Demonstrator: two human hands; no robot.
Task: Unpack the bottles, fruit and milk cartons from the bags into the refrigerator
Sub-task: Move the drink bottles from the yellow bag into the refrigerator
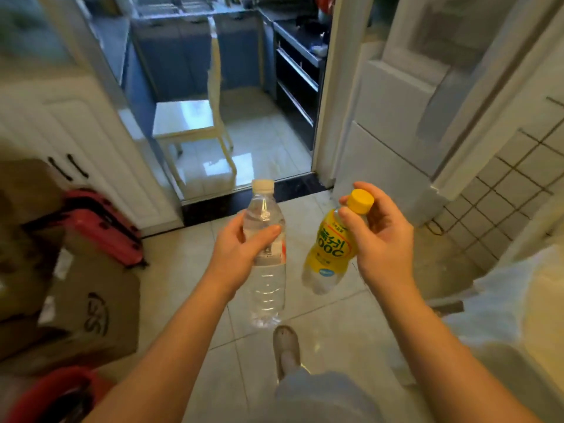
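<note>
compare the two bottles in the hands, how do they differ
The water bottle has a white cap and is mostly clear; the yellow bottle has a yellow cap and a yellow label.
The water bottle looks longer and slimmer; the yellow bottle shorter.
The left hand holds the water bottle round its middle; the right hand holds the yellow bottle by the neck.
Both are capped plastic bottles.

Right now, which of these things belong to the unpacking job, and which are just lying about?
Part of the job: clear water bottle, gripped by the left hand; yellow-capped bottle, held near its neck by the right hand.

Just lying about: red suitcase, cardboard boxes, chair beyond the doorway.
</note>
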